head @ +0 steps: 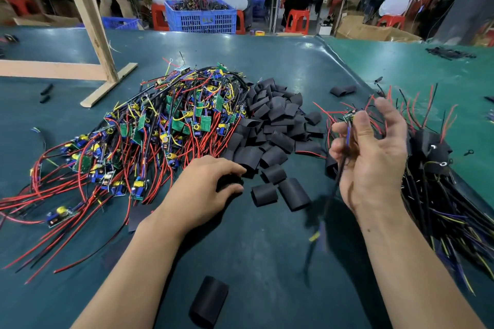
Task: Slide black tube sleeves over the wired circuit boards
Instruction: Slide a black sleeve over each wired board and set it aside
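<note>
A big tangle of wired circuit boards (165,125) with red, black and yellow leads covers the left half of the green table (267,248). Beside it lies a heap of flat black tube sleeves (278,120). My left hand (203,189) rests at the heap's near edge, fingers curled round one black sleeve (230,181). My right hand (371,152) is raised, pinching a small green board (350,115) by its wires, which hang down blurred. A pile of sleeved boards (438,165) lies to the right. One lone sleeve (209,302) sits near the front edge.
A wooden frame (91,35) stands at the back left of the table. Loose sleeves (343,90) and black bits (451,53) lie further back. Beyond the table are blue crates (200,17), red stools and several seated people at benches.
</note>
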`<state>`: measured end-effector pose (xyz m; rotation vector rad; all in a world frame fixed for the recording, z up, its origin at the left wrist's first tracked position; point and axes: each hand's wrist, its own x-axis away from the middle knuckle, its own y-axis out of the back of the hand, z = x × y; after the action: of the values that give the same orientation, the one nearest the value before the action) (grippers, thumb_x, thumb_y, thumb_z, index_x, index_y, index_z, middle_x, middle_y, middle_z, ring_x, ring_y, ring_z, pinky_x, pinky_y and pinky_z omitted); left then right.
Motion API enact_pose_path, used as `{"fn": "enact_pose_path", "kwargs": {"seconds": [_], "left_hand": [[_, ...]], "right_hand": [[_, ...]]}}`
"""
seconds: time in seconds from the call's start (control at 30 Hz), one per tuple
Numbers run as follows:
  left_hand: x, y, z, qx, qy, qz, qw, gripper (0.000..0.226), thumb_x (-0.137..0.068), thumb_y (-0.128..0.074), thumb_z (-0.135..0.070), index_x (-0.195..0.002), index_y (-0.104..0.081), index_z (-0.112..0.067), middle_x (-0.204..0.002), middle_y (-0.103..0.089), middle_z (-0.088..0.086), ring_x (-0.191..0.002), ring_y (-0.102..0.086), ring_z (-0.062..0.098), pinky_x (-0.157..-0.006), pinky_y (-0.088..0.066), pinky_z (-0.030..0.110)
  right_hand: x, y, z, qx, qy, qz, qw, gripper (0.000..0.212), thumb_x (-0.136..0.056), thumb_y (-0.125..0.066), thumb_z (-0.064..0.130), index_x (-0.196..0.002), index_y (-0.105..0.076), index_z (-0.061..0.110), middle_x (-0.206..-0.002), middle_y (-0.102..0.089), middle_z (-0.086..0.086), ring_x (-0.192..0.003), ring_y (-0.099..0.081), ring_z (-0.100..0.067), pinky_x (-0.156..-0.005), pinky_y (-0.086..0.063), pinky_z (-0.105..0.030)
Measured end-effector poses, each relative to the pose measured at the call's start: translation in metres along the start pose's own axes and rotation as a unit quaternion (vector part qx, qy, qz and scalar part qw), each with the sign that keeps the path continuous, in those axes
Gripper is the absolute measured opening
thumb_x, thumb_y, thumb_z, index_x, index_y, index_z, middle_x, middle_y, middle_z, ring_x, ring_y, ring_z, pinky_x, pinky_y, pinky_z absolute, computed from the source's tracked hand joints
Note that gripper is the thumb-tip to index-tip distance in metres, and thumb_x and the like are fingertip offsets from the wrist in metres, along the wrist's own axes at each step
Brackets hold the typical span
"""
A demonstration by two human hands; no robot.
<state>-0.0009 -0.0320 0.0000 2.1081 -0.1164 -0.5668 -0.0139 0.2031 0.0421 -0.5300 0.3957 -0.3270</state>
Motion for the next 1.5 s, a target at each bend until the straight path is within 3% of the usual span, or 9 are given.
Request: {"fn": "enact_pose_path", "kwargs": {"seconds": [0.17, 0.27, 0.43, 0.6, 0.8, 1.0, 1.17, 1.33, 1.5], "left_hand": [[0.003, 0.003, 0.000, 0.019, -0.013, 0.005, 1.000, 0.034, -0.084, -0.075, -0.027, -0.117, -0.071, -0.019, -0.113, -0.067, -0.009, -0.108, -0.061, 0.008, -0.098, -0.045, 0.025], [0.004, 0.004, 0.001, 0.009, 0.003, 0.001, 1.000, 0.038, -0.084, -0.074, -0.020, -0.122, -0.068, -0.021, -0.108, -0.063, -0.010, -0.111, -0.055, 0.010, -0.100, -0.040, 0.022], [0.003, 0.006, 0.001, -0.014, 0.007, 0.020, 1.000, 0.034, -0.084, -0.075, -0.028, -0.118, -0.070, -0.026, -0.110, -0.070, -0.007, -0.108, -0.058, 0.014, -0.099, -0.044, 0.033], [0.003, 0.006, 0.002, -0.016, 0.034, 0.026, 0.999, 0.036, -0.083, -0.073, -0.035, -0.118, -0.070, -0.030, -0.102, -0.070, 0.000, -0.099, -0.061, 0.017, -0.094, -0.046, 0.035], [0.002, 0.006, -0.006, -0.006, -0.036, -0.103, 0.994, 0.034, -0.079, -0.077, -0.010, -0.112, -0.073, -0.018, -0.098, -0.074, -0.006, -0.088, -0.066, 0.012, -0.084, -0.051, 0.029], [0.000, 0.004, -0.014, 0.138, 0.012, -0.182, 0.973, 0.027, -0.087, -0.046, -0.006, -0.102, -0.066, -0.015, -0.087, -0.064, -0.008, -0.077, -0.059, 0.008, -0.068, -0.047, 0.021], [0.004, 0.000, -0.023, 0.267, -0.014, -0.137, 0.954, 0.023, -0.083, -0.048, -0.020, -0.069, -0.066, -0.016, -0.058, -0.056, -0.010, -0.054, -0.047, 0.003, -0.053, -0.034, 0.019], [0.003, -0.017, -0.046, 0.393, 0.016, -0.037, 0.919, 0.036, -0.089, -0.055, -0.046, -0.089, -0.074, -0.015, -0.061, -0.056, -0.007, -0.055, -0.043, 0.006, -0.054, -0.034, 0.020], [-0.011, -0.027, -0.043, 0.508, 0.128, -0.159, 0.837, 0.033, -0.098, -0.053, -0.029, -0.090, -0.073, -0.004, -0.071, -0.067, -0.001, -0.056, -0.047, 0.010, -0.054, -0.039, 0.019]], "right_hand": [[-0.004, 0.006, 0.004, -0.086, -0.134, 0.054, 0.986, 0.023, -0.095, -0.045, 0.011, -0.108, -0.063, 0.016, -0.097, -0.076, -0.010, -0.073, -0.071, -0.019, -0.059, -0.053, -0.022], [-0.003, 0.006, 0.003, -0.082, -0.121, 0.083, 0.986, 0.027, -0.089, -0.053, 0.005, -0.113, -0.061, 0.016, -0.108, -0.074, -0.008, -0.092, -0.072, -0.021, -0.070, -0.055, -0.023], [0.001, -0.003, -0.001, -0.039, -0.104, 0.046, 0.993, 0.016, -0.081, -0.067, 0.021, -0.095, -0.064, 0.015, -0.073, -0.072, -0.001, -0.068, -0.068, -0.014, -0.062, -0.053, -0.021], [-0.004, 0.002, 0.004, -0.078, -0.139, 0.031, 0.987, 0.020, -0.099, -0.048, 0.029, -0.093, -0.061, 0.015, -0.063, -0.047, 0.002, -0.060, -0.049, -0.013, -0.057, -0.046, -0.024], [0.000, -0.003, -0.002, -0.056, -0.185, 0.070, 0.979, 0.032, -0.093, -0.050, 0.049, -0.086, -0.059, 0.019, -0.061, -0.040, 0.002, -0.055, -0.047, -0.017, -0.051, -0.043, -0.025], [0.009, -0.004, -0.009, 0.032, -0.128, 0.133, 0.982, 0.012, -0.095, -0.055, 0.010, -0.086, -0.060, 0.015, -0.056, -0.046, -0.001, -0.055, -0.054, -0.019, -0.052, -0.047, -0.027], [0.011, -0.005, -0.004, 0.000, -0.135, 0.193, 0.972, 0.013, -0.086, -0.050, 0.011, -0.092, -0.061, 0.010, -0.068, -0.067, -0.008, -0.070, -0.067, -0.023, -0.061, -0.054, -0.026], [0.021, -0.011, -0.007, -0.011, -0.198, 0.260, 0.945, 0.021, -0.085, -0.049, 0.013, -0.082, -0.070, 0.013, -0.071, -0.068, -0.012, -0.067, -0.066, -0.023, -0.060, -0.054, -0.029], [0.033, -0.017, -0.019, 0.055, -0.241, 0.314, 0.917, 0.017, -0.084, -0.051, 0.010, -0.089, -0.067, 0.008, -0.067, -0.066, -0.014, -0.060, -0.061, -0.023, -0.057, -0.052, -0.028]]}}
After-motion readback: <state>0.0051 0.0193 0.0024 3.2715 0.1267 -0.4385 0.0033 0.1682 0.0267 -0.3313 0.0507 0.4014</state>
